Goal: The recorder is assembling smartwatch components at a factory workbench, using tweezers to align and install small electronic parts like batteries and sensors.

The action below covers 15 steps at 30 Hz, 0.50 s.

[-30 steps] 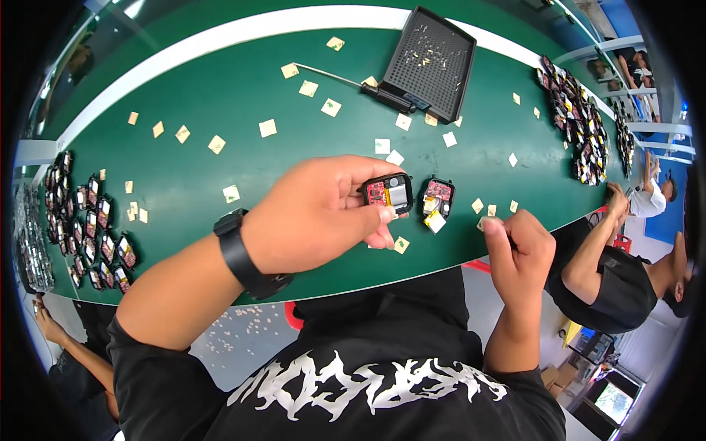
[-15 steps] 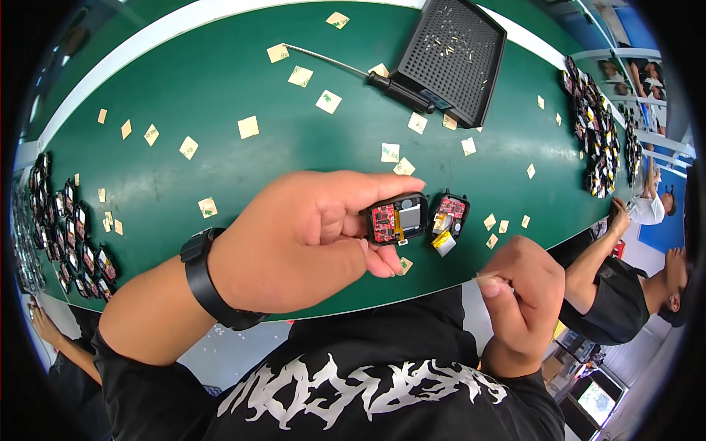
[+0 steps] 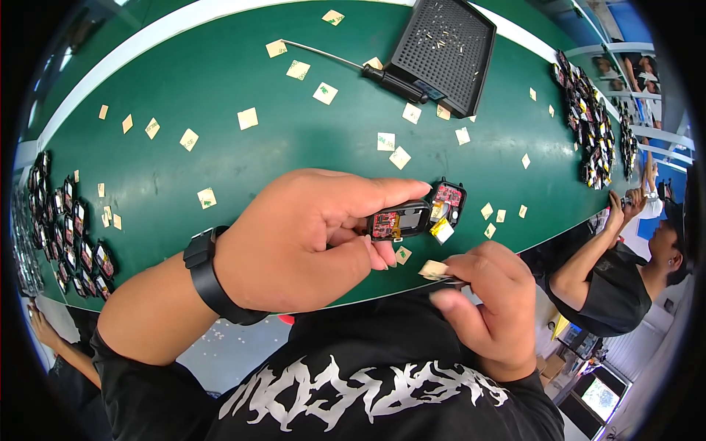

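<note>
My left hand (image 3: 301, 242), with a black band on its wrist, is closed around a small black device housing (image 3: 399, 220). A red circuit board shows in one end of the housing, beside a dark rectangular recess and a yellowish flex strip. A second open housing (image 3: 448, 197) lies on the table just beyond it, with a red board and a silver, yellow-edged battery pouch (image 3: 442, 231). Below these, at the table's near edge, my right hand (image 3: 489, 301) pinches a small cream adhesive square (image 3: 434, 270). A thin dark piece under the square is too unclear to name.
Many cream squares (image 3: 248, 118) are scattered over the green table (image 3: 309, 147). At the back stand a black perforated tray (image 3: 441, 51) with small screws and a screwdriver (image 3: 393, 83) against it. Device heaps (image 3: 588, 125) lie right and left. A co-worker (image 3: 625, 264) is at right.
My right hand has moved left toward the housing, and the cream square now shows face-on in its fingers. The housing in my left hand has tilted slightly.
</note>
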Tool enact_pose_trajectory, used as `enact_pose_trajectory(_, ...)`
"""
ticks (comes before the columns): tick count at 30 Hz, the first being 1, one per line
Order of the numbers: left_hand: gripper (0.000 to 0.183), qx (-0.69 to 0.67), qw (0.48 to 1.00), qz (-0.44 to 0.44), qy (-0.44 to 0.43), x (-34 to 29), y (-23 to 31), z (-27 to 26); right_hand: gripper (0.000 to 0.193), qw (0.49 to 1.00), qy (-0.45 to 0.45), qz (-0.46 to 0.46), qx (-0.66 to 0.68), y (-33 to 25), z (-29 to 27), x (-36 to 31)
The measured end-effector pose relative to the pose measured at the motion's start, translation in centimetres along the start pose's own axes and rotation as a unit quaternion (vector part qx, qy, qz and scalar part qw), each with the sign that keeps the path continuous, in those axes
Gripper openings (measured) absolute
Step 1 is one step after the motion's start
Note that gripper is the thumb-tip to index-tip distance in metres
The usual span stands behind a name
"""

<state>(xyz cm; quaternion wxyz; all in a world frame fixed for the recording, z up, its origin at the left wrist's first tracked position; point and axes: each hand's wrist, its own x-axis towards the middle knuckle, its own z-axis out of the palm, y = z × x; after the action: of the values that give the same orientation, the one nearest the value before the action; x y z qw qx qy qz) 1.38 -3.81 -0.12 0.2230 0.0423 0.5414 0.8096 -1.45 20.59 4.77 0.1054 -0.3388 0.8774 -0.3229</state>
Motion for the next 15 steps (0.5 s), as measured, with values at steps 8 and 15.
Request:
enact_pose_trajectory(8,0.060,0.115,0.993,0.036,-0.001,-0.2,0.2,0.0,0.033,0.995,-0.063,-0.014,-0.074,-1.3,-1.4,-0.2)
enact_pose_trajectory(15,0.059,0.179,0.982,0.064,-0.004,-0.2,0.4,0.0,0.029,0.997,-0.046,-0.057,-0.022,-1.0,0.0,-0.4)
